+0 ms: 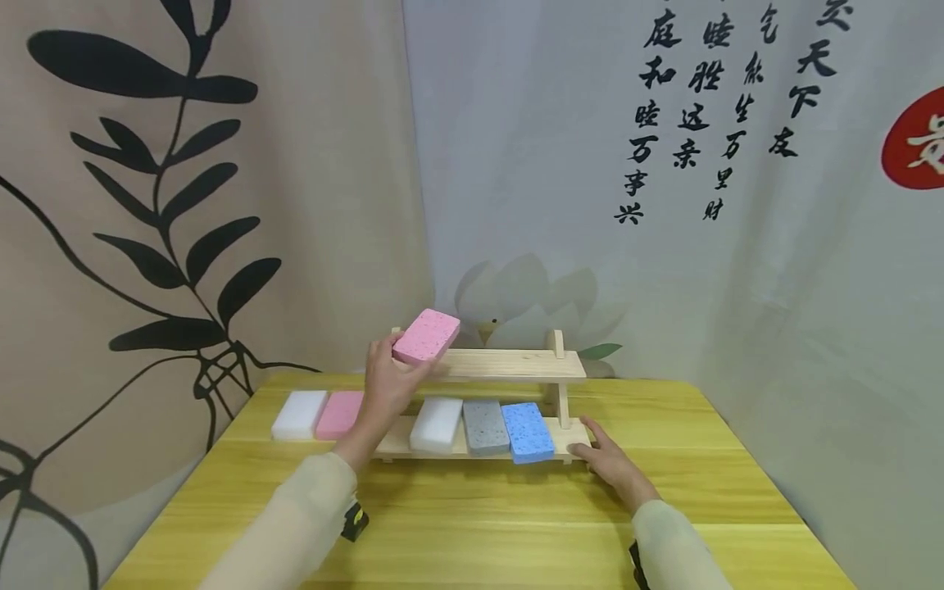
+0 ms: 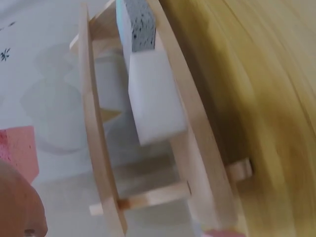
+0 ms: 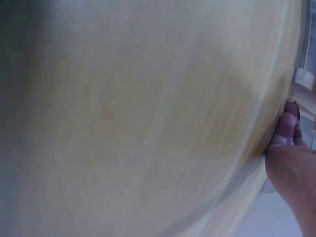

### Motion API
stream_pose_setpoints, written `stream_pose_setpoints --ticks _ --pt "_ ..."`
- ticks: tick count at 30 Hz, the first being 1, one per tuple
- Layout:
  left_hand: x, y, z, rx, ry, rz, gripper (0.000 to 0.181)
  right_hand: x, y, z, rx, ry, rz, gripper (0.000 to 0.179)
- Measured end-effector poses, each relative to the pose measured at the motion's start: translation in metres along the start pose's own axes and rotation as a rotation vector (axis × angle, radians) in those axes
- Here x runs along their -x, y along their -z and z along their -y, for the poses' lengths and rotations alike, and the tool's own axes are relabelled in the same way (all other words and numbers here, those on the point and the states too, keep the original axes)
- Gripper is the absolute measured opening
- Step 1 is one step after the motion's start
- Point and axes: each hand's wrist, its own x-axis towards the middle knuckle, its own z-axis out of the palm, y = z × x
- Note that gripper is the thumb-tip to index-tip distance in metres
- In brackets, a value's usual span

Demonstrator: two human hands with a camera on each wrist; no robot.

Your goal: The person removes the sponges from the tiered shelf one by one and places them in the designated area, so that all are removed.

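Firstly, one speckled pink sponge (image 1: 426, 336), held up tilted at the upper tier's left end; I cannot tell whether it touches the wood. My left hand (image 1: 389, 378) grips it between thumb and fingers, arm stretched forward and raised. Next, one two-tier wooden rack (image 1: 509, 365); on its lower tier I count a white sponge (image 1: 435, 426), a gray sponge (image 1: 485, 428) and a blue sponge (image 1: 528, 432), left to right. At its right end, my right hand (image 1: 610, 460): fingers extended, touching the wood, thumb spread apart, forearm low. Left of the rack, on the yellow wooden table (image 1: 472, 524): a white block (image 1: 298, 415) beside a second pink sponge (image 1: 339, 414), partly hidden by my left arm. Backdrop, right: black calligraphy (image 1: 707, 75) in four columns, cut by the top edge; I read 和睦万事兴, 睦胜远亲, 能生万里财, 天下友. Beyond it, one red seal (image 1: 901, 164) with a white character, partly out of frame. Backdrop, left: dark printed leaves (image 1: 173, 334).
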Motion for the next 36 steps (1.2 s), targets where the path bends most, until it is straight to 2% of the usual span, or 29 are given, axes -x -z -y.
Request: stream_pose_setpoints --ticks 7,16,30,36 --pt "-0.005 0.032 0.010 0.024 0.008 -0.039 0.076 0.000 -0.001 0.001 -0.005 -0.005 0.009 0.082" --pt "-0.010 0.071 0.027 -0.046 0.097 -0.094 0.081 0.000 -0.001 0.002 -0.019 -0.009 0.023 0.081" --pt "-0.013 0.113 0.057 -0.117 0.122 -0.242 0.077 -0.002 0.000 0.001 -0.030 -0.006 0.002 0.079" --pt "-0.016 0.130 0.075 -0.139 0.220 -0.245 0.083 -0.002 0.000 0.000 -0.027 0.011 0.011 0.080"
